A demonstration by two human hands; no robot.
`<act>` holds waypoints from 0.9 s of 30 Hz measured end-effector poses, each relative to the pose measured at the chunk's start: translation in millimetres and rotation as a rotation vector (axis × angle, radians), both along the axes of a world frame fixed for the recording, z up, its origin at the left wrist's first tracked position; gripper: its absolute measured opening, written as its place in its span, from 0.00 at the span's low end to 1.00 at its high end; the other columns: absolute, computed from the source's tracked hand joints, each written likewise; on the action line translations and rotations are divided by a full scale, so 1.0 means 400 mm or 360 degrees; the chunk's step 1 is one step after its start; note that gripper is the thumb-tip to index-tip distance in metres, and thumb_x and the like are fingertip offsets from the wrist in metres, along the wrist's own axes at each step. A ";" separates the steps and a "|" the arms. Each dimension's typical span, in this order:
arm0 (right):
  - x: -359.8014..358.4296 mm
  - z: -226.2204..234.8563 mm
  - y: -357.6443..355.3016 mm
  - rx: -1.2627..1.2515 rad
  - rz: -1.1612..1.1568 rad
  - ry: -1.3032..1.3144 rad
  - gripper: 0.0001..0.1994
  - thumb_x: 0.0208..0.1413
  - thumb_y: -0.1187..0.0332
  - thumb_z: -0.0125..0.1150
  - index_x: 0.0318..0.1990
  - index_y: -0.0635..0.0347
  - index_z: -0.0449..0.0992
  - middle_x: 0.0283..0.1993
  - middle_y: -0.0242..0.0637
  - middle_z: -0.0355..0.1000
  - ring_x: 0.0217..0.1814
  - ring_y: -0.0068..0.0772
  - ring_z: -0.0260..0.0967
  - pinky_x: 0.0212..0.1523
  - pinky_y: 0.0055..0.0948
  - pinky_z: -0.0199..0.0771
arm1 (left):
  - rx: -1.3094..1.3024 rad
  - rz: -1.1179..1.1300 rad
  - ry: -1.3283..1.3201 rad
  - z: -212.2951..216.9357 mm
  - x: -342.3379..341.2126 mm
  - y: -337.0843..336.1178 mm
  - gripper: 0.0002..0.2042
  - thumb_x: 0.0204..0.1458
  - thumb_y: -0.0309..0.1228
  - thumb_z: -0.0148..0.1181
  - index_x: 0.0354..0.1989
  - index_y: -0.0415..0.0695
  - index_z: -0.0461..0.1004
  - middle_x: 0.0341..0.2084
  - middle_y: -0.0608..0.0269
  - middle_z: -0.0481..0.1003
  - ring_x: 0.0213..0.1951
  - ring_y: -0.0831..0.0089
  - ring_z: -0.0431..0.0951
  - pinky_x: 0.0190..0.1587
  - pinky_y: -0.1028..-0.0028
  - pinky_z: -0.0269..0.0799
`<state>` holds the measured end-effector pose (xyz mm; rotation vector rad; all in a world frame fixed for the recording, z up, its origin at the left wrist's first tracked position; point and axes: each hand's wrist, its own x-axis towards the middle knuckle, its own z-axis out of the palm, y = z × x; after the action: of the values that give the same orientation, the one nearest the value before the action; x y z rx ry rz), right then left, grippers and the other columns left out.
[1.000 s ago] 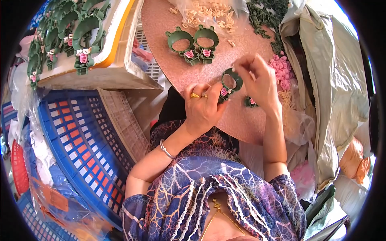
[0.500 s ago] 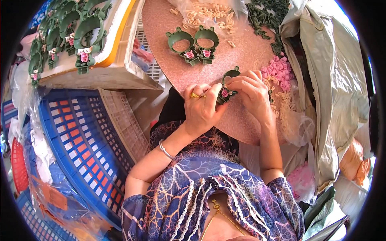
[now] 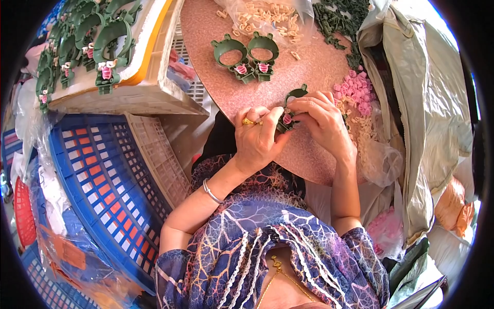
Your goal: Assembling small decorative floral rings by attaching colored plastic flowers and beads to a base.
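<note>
A dark green plastic ring part (image 3: 286, 123) with a pink piece on its front is held between my two hands over the table's near edge. My left hand (image 3: 259, 135) pinches its lower left side. The fingers of my right hand (image 3: 325, 122) are bent against its right side, partly covering it; what small piece they may press is hidden. Two similar green ring assemblies (image 3: 254, 63) with pink and cream pieces lie together farther off on the table. Right of my right hand are a pile of pink pieces (image 3: 355, 91) and loose cream pieces (image 3: 364, 135).
The speckled pink table (image 3: 206, 31) also carries cream pieces (image 3: 270, 21) in clear plastic and a dark green heap (image 3: 334, 20). Several finished-looking green rings stand on a white box (image 3: 149, 77) at left, above a blue basket (image 3: 98, 175). A grey cloth (image 3: 427, 118) hangs at right.
Both hands stay around the green part at nearly the same spot. The right wrist and fingers have shifted very slightly; the part has tilted a little.
</note>
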<state>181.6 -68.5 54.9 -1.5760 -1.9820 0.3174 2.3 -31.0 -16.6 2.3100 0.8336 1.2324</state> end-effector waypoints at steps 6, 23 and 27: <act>0.001 0.015 0.000 -0.0009 0.0005 -0.0223 0.12 0.45 0.79 0.62 0.39 0.55 0.80 0.38 0.30 0.77 0.43 0.35 0.70 0.49 0.35 0.63 | 0.0028 -0.0041 -0.0034 -0.002 -0.003 0.003 0.30 0.39 0.36 0.77 0.51 0.42 0.70 0.35 0.66 0.80 0.40 0.67 0.78 0.52 0.63 0.61; -0.023 0.020 -0.024 0.0335 -0.0695 0.0101 0.14 0.47 0.75 0.70 0.44 0.57 0.80 0.37 0.34 0.77 0.41 0.35 0.73 0.49 0.32 0.65 | 0.0048 -0.0014 0.0099 0.013 0.000 0.004 0.24 0.41 0.33 0.75 0.47 0.43 0.72 0.40 0.59 0.77 0.43 0.62 0.76 0.50 0.60 0.62; -0.014 -0.015 -0.063 0.0492 -0.0828 0.0101 0.08 0.50 0.78 0.68 0.39 0.60 0.81 0.36 0.36 0.79 0.39 0.33 0.75 0.46 0.29 0.69 | 0.0035 0.0102 0.0232 0.032 0.003 -0.002 0.19 0.46 0.33 0.68 0.49 0.44 0.75 0.44 0.58 0.75 0.48 0.61 0.73 0.49 0.60 0.66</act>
<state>175.9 -93.9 48.8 -1.7692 -1.4202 -0.1391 3.6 -31.9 -3.7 2.4315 0.9543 1.1146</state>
